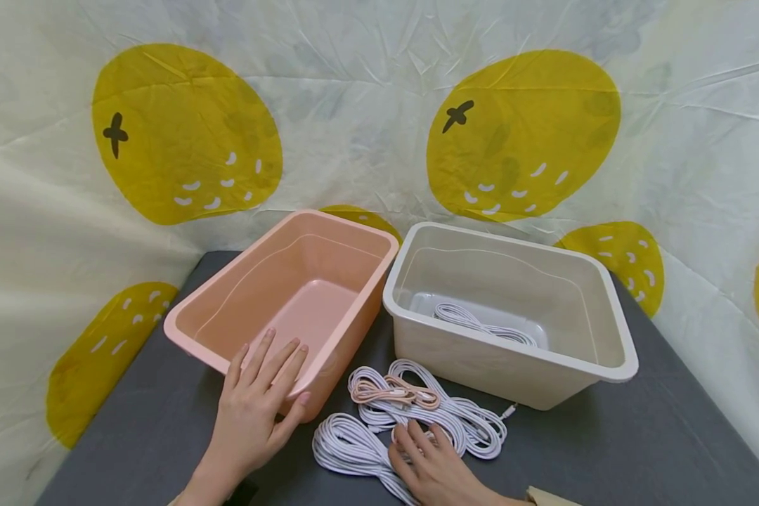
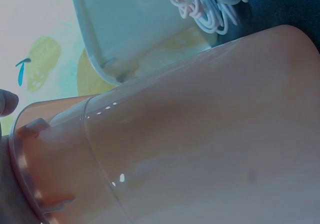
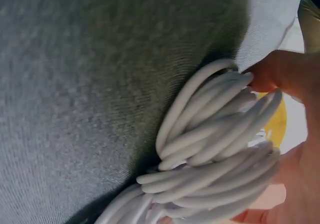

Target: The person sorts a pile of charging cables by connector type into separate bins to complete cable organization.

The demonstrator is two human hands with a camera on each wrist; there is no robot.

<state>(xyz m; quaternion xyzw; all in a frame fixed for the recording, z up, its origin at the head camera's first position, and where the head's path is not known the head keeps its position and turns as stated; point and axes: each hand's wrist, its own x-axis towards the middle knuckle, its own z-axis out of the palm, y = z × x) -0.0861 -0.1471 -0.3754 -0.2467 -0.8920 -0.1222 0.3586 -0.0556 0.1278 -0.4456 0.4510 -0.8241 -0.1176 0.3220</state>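
My left hand (image 1: 262, 400) lies over the near rim of a pink plastic bin (image 1: 319, 302), fingers straight and reaching inside. In the left wrist view, the bin's outer wall (image 2: 200, 134) fills much of the picture. My right hand (image 1: 433, 464) is on the coiled white cables (image 1: 351, 446) in front of the bins. In the right wrist view, its thumb and fingers curve round a white cable bundle (image 3: 215, 129). A thin peach cable (image 1: 395, 392) lies on top of the white coils.
A beige bin (image 1: 468, 362) stands to the right of the pink one, with a folded white cable (image 1: 481, 325) inside. Both bins stand on a dark grey table (image 1: 613, 450). Behind hangs a pale cloth (image 1: 354, 140) with yellow fruit shapes.
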